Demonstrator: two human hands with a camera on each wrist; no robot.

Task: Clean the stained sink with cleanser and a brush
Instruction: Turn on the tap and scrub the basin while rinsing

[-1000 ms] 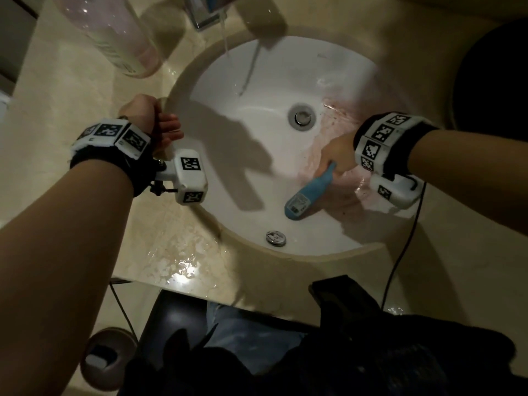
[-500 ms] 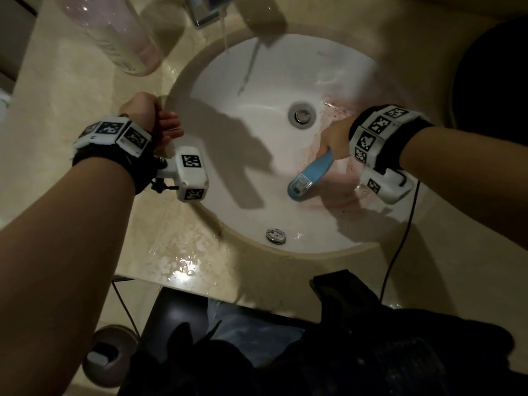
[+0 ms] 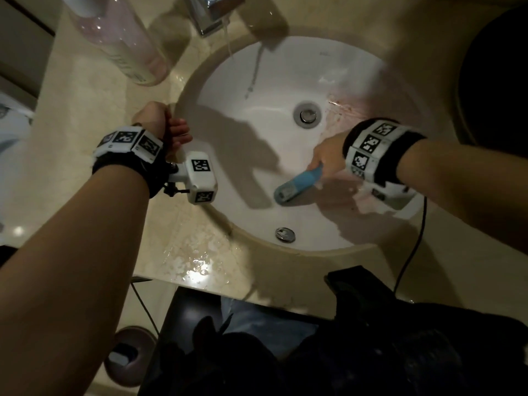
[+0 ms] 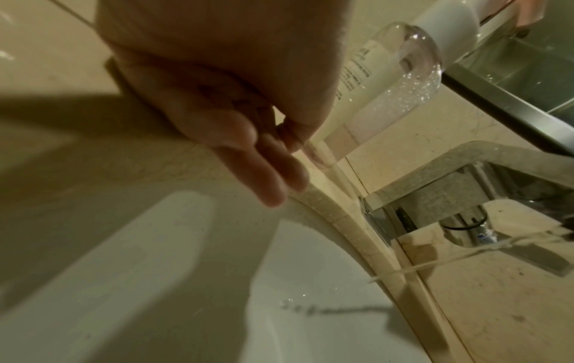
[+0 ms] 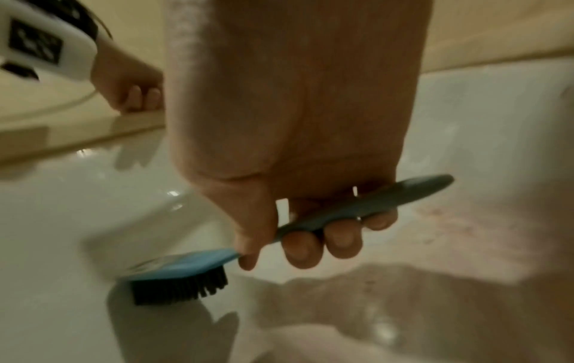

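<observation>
**Brush held in the stained basin, water running**

A blue brush with dark bristles is gripped in the right hand, the fingers being curled under its handle and the thumb laid along the top. The brush head is seen low in the white sink, near the bottom of the bowl, in front of the drain; whether the bristles touch the surface cannot be told. A pinkish-red stain is spread over the right side of the bowl, beside and behind the right hand.

The left hand is rested on the left edge of the sink, where the bowl meets the beige stone bench. Its fingers are held loosely together, slightly bent, and nothing is held in them.

A thin stream of water is let fall from the chrome tap at the back of the sink. A clear bottle with a white cap is stood on the bench to the left of the tap. Wet patches are seen on the bench in front of the bowl, and an overflow fitting is set in the near wall.
</observation>
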